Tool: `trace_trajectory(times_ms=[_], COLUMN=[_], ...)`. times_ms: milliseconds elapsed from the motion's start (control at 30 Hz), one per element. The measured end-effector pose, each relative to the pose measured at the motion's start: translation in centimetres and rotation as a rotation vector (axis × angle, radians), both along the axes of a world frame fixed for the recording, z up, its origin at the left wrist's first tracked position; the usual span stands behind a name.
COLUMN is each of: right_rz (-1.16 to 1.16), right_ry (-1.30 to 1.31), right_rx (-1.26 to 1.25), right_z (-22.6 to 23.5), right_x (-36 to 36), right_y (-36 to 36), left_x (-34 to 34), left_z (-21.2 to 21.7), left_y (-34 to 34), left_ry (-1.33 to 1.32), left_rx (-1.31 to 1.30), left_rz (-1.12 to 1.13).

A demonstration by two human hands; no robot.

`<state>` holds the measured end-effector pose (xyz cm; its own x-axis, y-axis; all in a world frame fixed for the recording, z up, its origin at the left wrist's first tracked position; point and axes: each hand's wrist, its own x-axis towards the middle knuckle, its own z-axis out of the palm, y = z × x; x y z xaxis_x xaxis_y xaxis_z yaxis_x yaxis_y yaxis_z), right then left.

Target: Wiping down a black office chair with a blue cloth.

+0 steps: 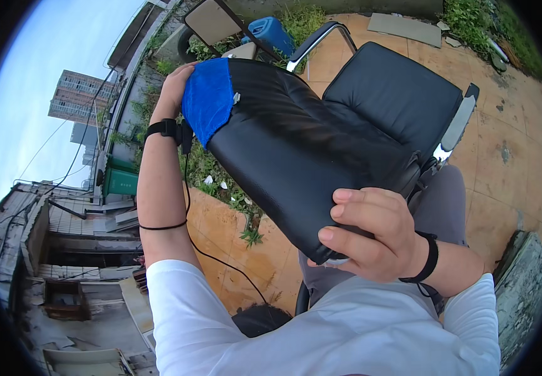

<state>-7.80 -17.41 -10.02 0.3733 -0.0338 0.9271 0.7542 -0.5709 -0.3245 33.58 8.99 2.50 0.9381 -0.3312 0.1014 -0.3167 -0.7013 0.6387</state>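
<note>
A black padded office chair has its backrest [283,144] tilted toward me, with its seat [396,94] beyond it to the right. Over the backrest's far left corner lies a blue cloth [209,97]. My left hand [175,88] presses the cloth against that corner from the outer side; its fingertips are mostly hidden. My right hand [374,235] grips the near corner of the backrest, fingers bent on the black surface and the thumb out of sight. A sliver of something white shows beneath it. Both wrists wear black straps, and a black cable runs down from the left one.
Chrome-and-black armrests [455,125] flank the seat. A blue jerrycan [271,34] and another chair [211,22] stand at the back among weeds. Orange tiles [496,163] cover the floor. A weathered slab [527,288] leans at right; a drop beyond the left edge shows lower roofs.
</note>
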Motion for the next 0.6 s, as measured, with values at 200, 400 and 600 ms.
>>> trace_trajectory(times_ms=[200,400,600], right_rz=[-0.004,0.015,-0.056], right_ry=[0.019,0.039,0.024], right_rx=[-0.056,-0.072,-0.127], right_z=[0.2,0.5,1.0], right_x=[-0.4,-0.6,-0.5], right_y=[-0.6,-0.9,-0.1], left_x=[-3.7,-9.8,-20.8], left_z=[-2.1,-3.5,-4.7], left_y=[0.0,-0.5,-4.4], left_ry=[-0.023,-0.27,-0.771], left_rx=[-0.217,-0.221,-0.261], left_rz=[-0.04,-0.298,-0.424])
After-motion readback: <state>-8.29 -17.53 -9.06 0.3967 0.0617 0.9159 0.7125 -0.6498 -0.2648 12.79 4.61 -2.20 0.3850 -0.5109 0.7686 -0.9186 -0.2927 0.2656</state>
